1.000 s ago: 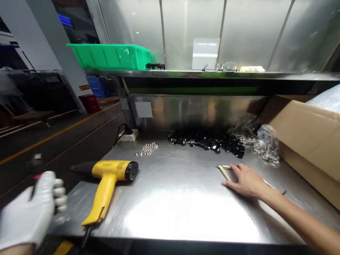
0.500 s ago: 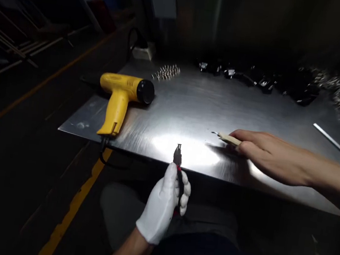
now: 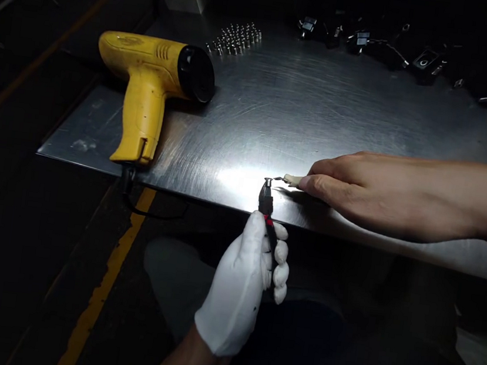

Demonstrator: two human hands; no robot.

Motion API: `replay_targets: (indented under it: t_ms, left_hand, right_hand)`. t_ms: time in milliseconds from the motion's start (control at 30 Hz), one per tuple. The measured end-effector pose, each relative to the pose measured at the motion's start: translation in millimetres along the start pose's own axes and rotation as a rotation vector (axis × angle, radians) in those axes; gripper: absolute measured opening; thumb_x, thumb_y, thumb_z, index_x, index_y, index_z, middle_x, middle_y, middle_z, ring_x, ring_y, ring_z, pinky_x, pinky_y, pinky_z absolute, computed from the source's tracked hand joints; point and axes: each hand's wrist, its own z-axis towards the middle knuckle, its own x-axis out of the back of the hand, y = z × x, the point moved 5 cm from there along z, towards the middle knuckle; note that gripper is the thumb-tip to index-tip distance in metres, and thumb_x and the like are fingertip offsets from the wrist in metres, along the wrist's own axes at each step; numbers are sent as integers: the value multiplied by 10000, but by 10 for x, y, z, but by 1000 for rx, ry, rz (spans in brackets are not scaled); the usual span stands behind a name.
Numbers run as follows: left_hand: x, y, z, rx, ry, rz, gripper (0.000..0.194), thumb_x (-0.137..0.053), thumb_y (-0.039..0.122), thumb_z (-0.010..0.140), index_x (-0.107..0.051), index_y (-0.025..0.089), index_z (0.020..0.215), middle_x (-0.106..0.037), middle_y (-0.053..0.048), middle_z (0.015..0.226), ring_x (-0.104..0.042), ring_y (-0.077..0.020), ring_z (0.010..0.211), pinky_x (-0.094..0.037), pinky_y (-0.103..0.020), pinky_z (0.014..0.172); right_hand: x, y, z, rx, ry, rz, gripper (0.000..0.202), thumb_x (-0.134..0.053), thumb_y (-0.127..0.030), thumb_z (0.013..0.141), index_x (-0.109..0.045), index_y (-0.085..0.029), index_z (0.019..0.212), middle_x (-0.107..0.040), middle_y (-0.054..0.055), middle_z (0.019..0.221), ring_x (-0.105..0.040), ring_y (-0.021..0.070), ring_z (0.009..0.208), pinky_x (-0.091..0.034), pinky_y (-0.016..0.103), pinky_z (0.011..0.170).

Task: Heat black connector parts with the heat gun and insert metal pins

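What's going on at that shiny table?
A person's white-gloved left hand holds dark pliers with a small metal piece at their tip. The bare right hand holds a thin pale tool, its dark tip right by that piece; I can't tell if they touch. A yellow heat gun lies on the table, and little metal pins sit in a bunch farther back.

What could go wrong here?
The small silver metal piece might slip from the black-and-red pliers if the grip of the white-gloved left hand loosens.
The thin-tipped cream tool, in the bare right hand, is close by and could skid toward the left one.
The yellow heat gun could shift if its black cord, hanging off the metal table, snags.
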Motion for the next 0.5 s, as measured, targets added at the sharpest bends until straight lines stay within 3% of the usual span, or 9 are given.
replay_targets:
  t_ms: [300, 500]
  left_hand:
    - [-6, 15, -26, 72, 77, 23, 510, -498, 703, 898, -631, 218, 977, -487, 15, 746, -435, -90, 533, -376, -211, 424]
    - [-31, 55, -34, 102, 118, 40, 497, -529, 698, 881, -634, 218, 958, -489, 11, 724, -436, -94, 513, -386, -212, 414]
  right_hand:
    - [24, -92, 34, -34, -34, -59, 620, -277, -583, 1019, -706, -189, 807, -658, 53, 724, -642, 195, 585, -548, 347, 518]
    - [41, -93, 59, -118, -83, -24, 637, -277, -613, 1016, -736, -201, 860, -693, 71, 814, -678, 241, 680, -570, 398, 572]
